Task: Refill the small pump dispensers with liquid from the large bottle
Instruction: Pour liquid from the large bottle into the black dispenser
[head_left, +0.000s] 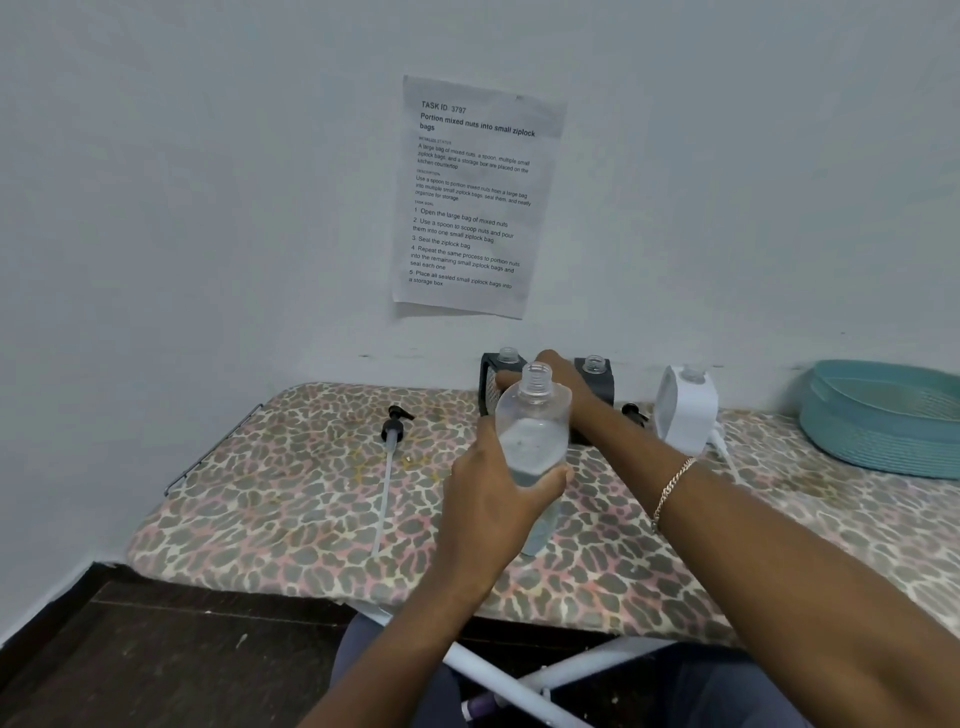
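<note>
On the spotty board (291, 493), near its middle, the left hand (493, 499) holds the big bottle (532, 431) up off the cloth. The fingers and thumb wrap round its lower half. The bottle stands nearly straight up. Its cap is off, and it looks about half full of clear liquid.

At the back of the board, by the wall, the right hand (563, 376) reaches behind the bottle to a black dispenser (488, 400). Its fingers (504, 379) seem to curl over the top front of that dispenser. The thumb is hidden by the bottle, so I cannot be sure how firm the hold is.

Just to the right stands a second black dispenser (597, 384), and further right a white dispenser (685, 415). All three have open necks with no pumps on. One pump (396, 421) with a long tube lies on the board to the left, well apart from them. Another pump head (635, 414) peeks out between the second black dispenser and the white one. A blue basket (878, 431) sits at the far right.

I think this is the step just before pouring. No liquid is going into a dispenser yet. Next, the right hand likely needs to bring the black dispenser closer or hold it steady. Then the left hand must tip the big bottle slowly, with its mouth right over the small neck. That neck is narrow, so a fast tip could spill onto the cloth.
</note>
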